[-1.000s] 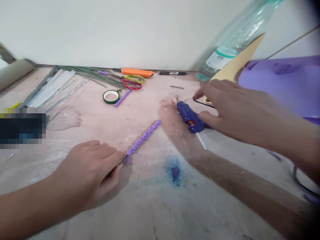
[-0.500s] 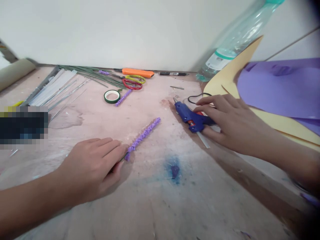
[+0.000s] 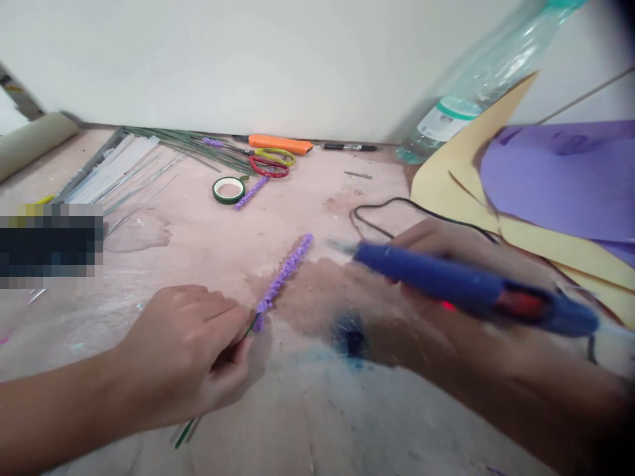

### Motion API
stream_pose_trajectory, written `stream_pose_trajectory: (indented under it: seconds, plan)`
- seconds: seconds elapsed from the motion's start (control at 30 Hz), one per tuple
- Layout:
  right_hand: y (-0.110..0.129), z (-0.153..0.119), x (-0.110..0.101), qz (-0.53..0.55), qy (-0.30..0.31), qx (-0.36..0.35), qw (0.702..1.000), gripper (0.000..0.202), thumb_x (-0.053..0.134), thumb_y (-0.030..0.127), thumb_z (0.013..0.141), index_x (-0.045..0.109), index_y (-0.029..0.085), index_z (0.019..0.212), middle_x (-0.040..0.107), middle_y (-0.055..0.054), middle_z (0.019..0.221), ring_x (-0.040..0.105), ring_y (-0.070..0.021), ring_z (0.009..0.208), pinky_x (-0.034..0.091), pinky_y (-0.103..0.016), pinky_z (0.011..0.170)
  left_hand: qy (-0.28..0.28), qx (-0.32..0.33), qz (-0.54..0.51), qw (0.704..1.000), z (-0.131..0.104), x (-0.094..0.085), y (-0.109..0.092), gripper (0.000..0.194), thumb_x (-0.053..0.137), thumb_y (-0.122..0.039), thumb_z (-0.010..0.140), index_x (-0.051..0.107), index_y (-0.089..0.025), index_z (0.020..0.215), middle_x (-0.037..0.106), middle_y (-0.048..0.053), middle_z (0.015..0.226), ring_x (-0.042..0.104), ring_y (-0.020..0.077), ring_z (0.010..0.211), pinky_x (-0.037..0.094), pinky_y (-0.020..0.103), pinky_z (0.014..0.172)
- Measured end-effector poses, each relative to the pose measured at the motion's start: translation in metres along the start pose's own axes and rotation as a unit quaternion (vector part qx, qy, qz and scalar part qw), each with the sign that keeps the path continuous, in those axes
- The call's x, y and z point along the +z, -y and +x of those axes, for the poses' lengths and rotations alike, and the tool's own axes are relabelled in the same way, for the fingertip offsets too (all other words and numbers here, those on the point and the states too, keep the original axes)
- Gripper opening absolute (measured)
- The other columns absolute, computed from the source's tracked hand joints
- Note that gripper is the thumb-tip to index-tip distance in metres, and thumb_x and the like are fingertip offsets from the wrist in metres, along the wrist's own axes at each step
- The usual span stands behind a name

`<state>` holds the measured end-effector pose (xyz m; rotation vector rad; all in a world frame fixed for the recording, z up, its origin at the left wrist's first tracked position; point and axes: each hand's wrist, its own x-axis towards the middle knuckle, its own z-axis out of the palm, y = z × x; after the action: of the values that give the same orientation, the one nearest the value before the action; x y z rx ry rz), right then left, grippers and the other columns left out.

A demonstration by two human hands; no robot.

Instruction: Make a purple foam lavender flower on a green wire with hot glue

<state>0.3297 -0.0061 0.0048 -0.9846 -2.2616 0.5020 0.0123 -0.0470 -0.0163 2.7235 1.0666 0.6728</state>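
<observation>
Between thumb and fingers, my left hand (image 3: 193, 344) pinches the green stem of a purple paper flower (image 3: 285, 274). Its curled purple head points up and away to the right, and the stem's lower end shows below my wrist. My right hand (image 3: 446, 277) is wrapped round the handle of a blue glue gun (image 3: 436, 274), held above the table and blurred by motion. The nozzle points left, toward the flower's tip but apart from it. A red light glows on the gun's underside, and a clear glue stick juts from its rear.
At the back lie scissors (image 3: 270, 164), an orange cutter (image 3: 280, 143), green tape (image 3: 229, 190), a pen (image 3: 350, 147), green wires (image 3: 183, 145) and glue sticks (image 3: 112, 170). A plastic bottle (image 3: 449, 119) and yellow (image 3: 441, 178) and purple paper (image 3: 555, 178) are at right. A black cord (image 3: 377, 205) trails behind my right hand.
My right hand has gripped the glue gun and lifted it off the table, turning its nozzle leftward. The flower in my left hand has tilted slightly more upright.
</observation>
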Motion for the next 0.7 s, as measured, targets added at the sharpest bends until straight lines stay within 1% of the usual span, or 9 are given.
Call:
stream_pose_trajectory:
  seconds: [0.07,0.13,0.2,0.23,0.27,0.4,0.53,0.7]
  plan:
    - [0.01,-0.002,0.01,0.058,0.039,-0.038,0.997,0.011,0.065,0.025,0.09,0.061,0.027,0.1,0.066,-0.006,0.088,0.064,-0.0207,0.075,0.052,-0.034,0.062,0.003,-0.007,-0.02,1.0,0.001,0.001,0.001,0.023,0.054,-0.012,0.086,0.046,-0.022,0.066,0.05,-0.006,0.055,0.044,0.0117,0.048,0.031,0.031,0.05]
    - [0.012,-0.004,0.02,0.092,0.05,-0.053,0.993,0.012,0.063,0.035,0.095,0.059,0.026,0.101,0.063,-0.005,0.085,0.062,-0.0195,0.073,0.051,-0.033,0.063,0.008,-0.009,-0.032,0.999,0.002,0.001,0.002,0.023,0.054,-0.013,0.086,0.047,-0.022,0.066,0.051,-0.007,0.056,0.044,0.0115,0.048,0.032,0.03,0.051]
    - [0.01,-0.007,0.029,0.092,0.064,-0.066,0.992,0.023,0.055,0.048,0.1,0.058,0.025,0.101,0.062,-0.005,0.084,0.061,-0.0193,0.073,0.048,-0.033,0.062,0.009,-0.009,-0.035,0.999,0.002,0.001,0.001,0.023,0.055,-0.013,0.086,0.047,-0.022,0.066,0.052,-0.006,0.057,0.043,0.0116,0.049,0.031,0.03,0.051]
    - [0.009,-0.008,0.033,0.085,0.07,-0.073,0.991,0.028,0.052,0.052,0.102,0.058,0.025,0.1,0.062,-0.005,0.084,0.06,-0.019,0.073,0.047,-0.033,0.062,0.009,-0.009,-0.035,0.999,0.003,0.001,0.001,0.024,0.056,-0.013,0.087,0.047,-0.022,0.066,0.052,-0.006,0.057,0.043,0.0117,0.049,0.031,0.03,0.051]
    - [0.007,-0.008,0.035,0.075,0.075,-0.081,0.991,0.029,0.05,0.053,0.103,0.057,0.025,0.099,0.062,-0.005,0.084,0.06,-0.0184,0.072,0.045,-0.033,0.062,0.009,-0.009,-0.035,0.999,0.003,0.001,0.001,0.024,0.056,-0.013,0.087,0.047,-0.021,0.067,0.051,-0.006,0.057,0.043,0.0118,0.049,0.03,0.029,0.051]
    - [0.006,-0.009,0.04,0.022,0.097,-0.105,0.989,0.022,0.047,0.04,0.107,0.053,0.023,0.095,0.061,-0.004,0.082,0.057,-0.0168,0.071,0.041,-0.031,0.062,0.004,-0.004,-0.041,0.999,0.005,0.0,0.0,0.027,0.055,-0.011,0.088,0.046,-0.021,0.065,0.051,-0.006,0.056,0.042,0.0115,0.049,0.029,0.029,0.05]
    - [0.008,-0.009,0.041,-0.027,0.111,-0.139,0.984,0.023,0.041,0.036,0.109,0.053,0.021,0.096,0.062,-0.006,0.085,0.057,-0.0176,0.074,0.04,-0.032,0.064,0.009,0.0,-0.046,0.999,0.006,-0.001,0.0,0.029,0.055,-0.011,0.089,0.044,-0.021,0.064,0.051,-0.005,0.056,0.042,0.011,0.049,0.029,0.028,0.051]
    - [0.012,-0.008,0.043,-0.061,0.107,-0.145,0.982,0.028,0.032,0.032,0.111,0.052,0.02,0.096,0.064,-0.006,0.087,0.058,-0.0174,0.076,0.041,-0.032,0.066,0.013,0.0,-0.047,0.999,0.005,0.0,0.001,0.03,0.054,-0.01,0.089,0.043,-0.021,0.063,0.048,-0.006,0.055,0.041,0.0108,0.049,0.028,0.027,0.051]
